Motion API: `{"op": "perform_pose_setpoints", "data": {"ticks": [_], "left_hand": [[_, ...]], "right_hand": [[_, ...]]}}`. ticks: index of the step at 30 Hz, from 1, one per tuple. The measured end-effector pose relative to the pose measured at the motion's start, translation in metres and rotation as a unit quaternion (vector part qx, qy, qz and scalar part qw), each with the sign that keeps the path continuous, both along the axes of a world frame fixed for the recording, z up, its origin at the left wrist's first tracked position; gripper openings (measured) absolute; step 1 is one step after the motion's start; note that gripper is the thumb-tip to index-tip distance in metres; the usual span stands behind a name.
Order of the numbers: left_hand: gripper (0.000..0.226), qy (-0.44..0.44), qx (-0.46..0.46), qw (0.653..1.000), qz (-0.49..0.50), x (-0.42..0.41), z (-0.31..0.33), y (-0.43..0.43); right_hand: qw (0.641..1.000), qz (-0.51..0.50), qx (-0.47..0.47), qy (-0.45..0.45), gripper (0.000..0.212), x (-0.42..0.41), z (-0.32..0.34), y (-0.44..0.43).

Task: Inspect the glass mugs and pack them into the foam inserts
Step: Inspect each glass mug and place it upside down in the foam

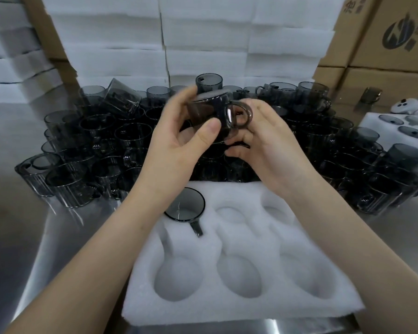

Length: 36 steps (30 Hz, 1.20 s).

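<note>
A smoky grey glass mug is held up above the pile, lying on its side with its handle toward the right. My left hand grips its body between thumb and fingers. My right hand holds it from the right and below, fingers curled under near the handle. In front of me lies a white foam insert with several round pockets. One mug sits in its back left pocket, handle pointing toward me. The other pockets that I can see hold nothing.
A dense pile of grey glass mugs covers the steel table behind the insert. A second foam insert with mugs lies at the right. Stacked foam sheets and cardboard boxes rise at the back.
</note>
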<state>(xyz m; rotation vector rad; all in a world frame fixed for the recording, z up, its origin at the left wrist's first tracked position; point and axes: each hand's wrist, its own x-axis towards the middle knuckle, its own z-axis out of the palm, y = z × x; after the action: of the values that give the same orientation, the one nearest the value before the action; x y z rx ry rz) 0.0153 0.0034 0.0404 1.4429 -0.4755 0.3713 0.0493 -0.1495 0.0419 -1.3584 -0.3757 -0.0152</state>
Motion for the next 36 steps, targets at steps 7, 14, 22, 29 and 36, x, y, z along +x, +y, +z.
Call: {"op": "perform_pose_setpoints", "data": {"ticks": [7,14,22,29,36], "left_hand": [[0.048,-0.011,0.115,0.993,-0.003,0.0046,-0.0039,0.0005],[0.071,-0.074,0.218,0.968,0.099,-0.0017,-0.0045,-0.0036],[0.072,-0.086,0.205,0.97,0.1,-0.0014,-0.0055,-0.0016],[0.07,-0.078,0.167,0.982,0.04,0.0013,-0.0071,0.0023],[0.072,-0.125,0.302,0.929,0.174,0.0017,-0.0065,-0.0002]], "right_hand": [[0.996,0.082,0.013,0.029,0.044,-0.0032,-0.002,0.0072],[0.987,-0.059,-0.105,-0.105,0.035,-0.0048,-0.0067,0.009],[1.0,-0.015,0.012,0.0,0.036,-0.0044,-0.0045,0.0062],[0.977,0.129,0.095,0.141,0.046,-0.0012,-0.0013,0.003],[0.986,0.118,0.036,0.116,0.051,-0.0012,-0.0039,0.0075]]}}
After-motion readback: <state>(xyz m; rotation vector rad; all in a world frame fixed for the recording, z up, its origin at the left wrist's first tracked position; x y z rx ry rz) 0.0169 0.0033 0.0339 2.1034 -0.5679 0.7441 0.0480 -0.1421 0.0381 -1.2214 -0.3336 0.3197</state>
